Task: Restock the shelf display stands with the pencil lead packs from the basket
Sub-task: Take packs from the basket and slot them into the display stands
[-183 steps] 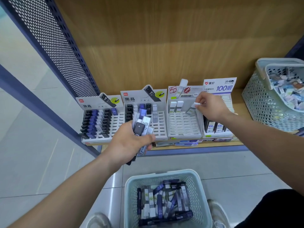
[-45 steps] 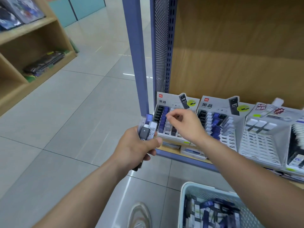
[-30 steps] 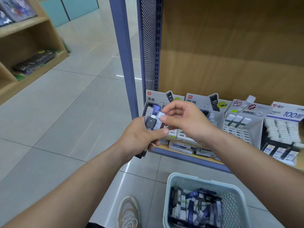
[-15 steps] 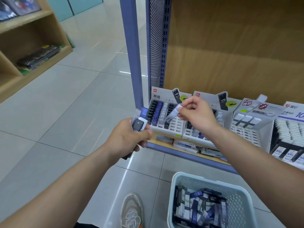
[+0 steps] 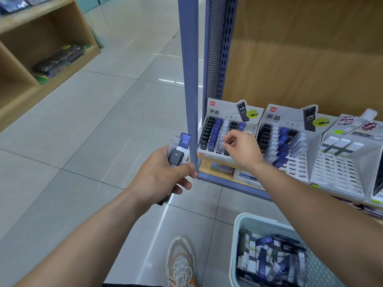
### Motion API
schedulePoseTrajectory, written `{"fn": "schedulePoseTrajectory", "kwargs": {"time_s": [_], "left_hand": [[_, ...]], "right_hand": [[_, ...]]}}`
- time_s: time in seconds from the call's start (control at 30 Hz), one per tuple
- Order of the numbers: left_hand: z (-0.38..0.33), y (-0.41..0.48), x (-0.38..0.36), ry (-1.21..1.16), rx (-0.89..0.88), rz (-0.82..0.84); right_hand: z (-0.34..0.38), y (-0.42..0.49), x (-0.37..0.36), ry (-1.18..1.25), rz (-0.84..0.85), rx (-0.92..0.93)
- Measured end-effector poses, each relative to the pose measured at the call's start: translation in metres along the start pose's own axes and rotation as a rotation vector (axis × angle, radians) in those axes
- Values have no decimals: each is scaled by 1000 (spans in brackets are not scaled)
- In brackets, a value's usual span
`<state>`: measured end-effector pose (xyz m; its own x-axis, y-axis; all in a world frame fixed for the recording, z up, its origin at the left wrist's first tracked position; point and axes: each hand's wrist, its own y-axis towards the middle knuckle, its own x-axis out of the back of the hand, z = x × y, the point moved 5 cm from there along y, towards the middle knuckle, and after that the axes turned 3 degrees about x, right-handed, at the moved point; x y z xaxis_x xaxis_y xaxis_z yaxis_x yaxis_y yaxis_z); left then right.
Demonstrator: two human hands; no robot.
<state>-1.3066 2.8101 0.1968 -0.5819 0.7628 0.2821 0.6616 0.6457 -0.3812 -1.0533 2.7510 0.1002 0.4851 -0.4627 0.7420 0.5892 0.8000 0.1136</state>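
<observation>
Left hand [image 5: 163, 175] fisted round slim plastic lead packs [image 5: 179, 149]; right hand [image 5: 240, 150] pinches pale pack [image 5: 222, 144] at cardboard stand [image 5: 219, 112]. Perforated basket [image 5: 323, 264] below.

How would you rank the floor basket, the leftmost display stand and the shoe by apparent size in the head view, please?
Largest: basket, nearer the camera.
Then: leftmost display stand.
Smallest: shoe, partly cropped.

floor [image 5: 83, 141]: glossy grey tiles | left: wooden shelf unit [image 5: 41, 48] | right: wood back panel [image 5: 300, 59], blue upright post [image 5: 188, 79]
</observation>
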Motion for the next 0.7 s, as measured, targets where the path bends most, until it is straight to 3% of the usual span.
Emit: {"fn": "schedulePoseTrajectory", "kwargs": {"time_s": [0.7], "left_hand": [[-9, 5, -11, -43, -2, 22]], "right_hand": [[-7, 6, -8, -150, 29, 56]]}}
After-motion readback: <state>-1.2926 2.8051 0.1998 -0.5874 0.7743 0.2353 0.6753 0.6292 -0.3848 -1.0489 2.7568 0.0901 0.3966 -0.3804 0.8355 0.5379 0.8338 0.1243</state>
